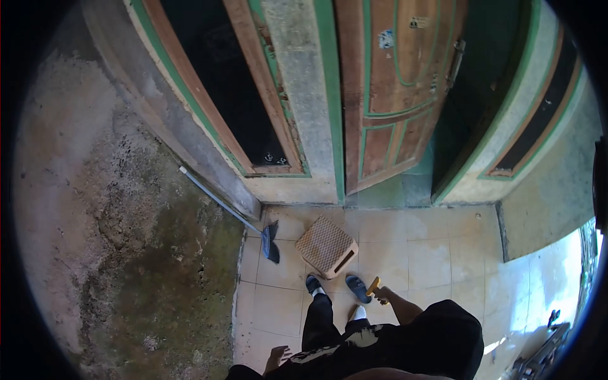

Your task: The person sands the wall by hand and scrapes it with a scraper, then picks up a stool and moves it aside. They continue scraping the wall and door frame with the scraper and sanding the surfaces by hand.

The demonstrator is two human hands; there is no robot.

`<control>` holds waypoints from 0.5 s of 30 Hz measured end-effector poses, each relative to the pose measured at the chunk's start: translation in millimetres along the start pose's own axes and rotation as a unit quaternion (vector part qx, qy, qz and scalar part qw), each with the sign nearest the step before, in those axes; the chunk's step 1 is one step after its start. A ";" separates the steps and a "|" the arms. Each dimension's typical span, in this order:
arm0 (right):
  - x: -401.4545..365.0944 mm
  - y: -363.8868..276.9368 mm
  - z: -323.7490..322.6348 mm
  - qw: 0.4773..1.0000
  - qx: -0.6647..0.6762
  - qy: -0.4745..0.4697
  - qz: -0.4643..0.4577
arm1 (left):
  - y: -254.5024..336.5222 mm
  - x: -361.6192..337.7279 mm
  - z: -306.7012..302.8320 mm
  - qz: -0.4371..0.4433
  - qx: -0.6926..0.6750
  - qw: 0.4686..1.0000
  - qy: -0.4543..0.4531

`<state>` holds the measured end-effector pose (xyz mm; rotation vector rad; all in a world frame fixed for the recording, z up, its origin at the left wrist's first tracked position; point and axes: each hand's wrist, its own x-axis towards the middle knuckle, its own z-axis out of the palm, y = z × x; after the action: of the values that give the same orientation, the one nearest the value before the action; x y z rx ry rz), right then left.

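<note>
My right hand [384, 294] is closed round a small yellow hand tool [375, 286]. Its head points up and away from me, and the exact kind is hard to tell. My left hand [277, 358] hangs low at my side with the fingers apart and nothing in it. In front of my feet stands a beige plastic stool [326, 244] with a woven-pattern top, out of reach of both hands. One dark sandal [358, 289] shows near the right hand.
A broom [270, 244] with a blue head and pale handle lies left of the stool, across the tile edge. Ahead is a wooden door [405, 88] standing ajar. Rough mossy concrete [183, 285] lies to the left; a dark object [544, 351] stands at lower right.
</note>
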<state>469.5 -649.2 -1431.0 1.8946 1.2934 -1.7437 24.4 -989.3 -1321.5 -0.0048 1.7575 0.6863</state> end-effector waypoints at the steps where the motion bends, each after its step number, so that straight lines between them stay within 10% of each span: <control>1: 6.7 -9.1 1.2 1.000 -0.008 -0.001 -0.002 | -1.1 0.3 -2.0 -0.005 -0.015 1.000 0.007; 11: 26.4 -156.0 42.5 0.997 -0.067 0.001 -0.047 | 140.9 58.2 -47.9 0.007 0.059 0.998 -0.036; 15: 35.5 -212.2 39.7 0.946 -0.204 0.009 -0.252 | 222.5 114.5 -47.5 0.073 0.128 0.986 -0.077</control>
<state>282.7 -541.1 -1395.3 1.4283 2.0949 -1.4889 -130.8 -787.3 -1318.2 0.3475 1.6950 0.5468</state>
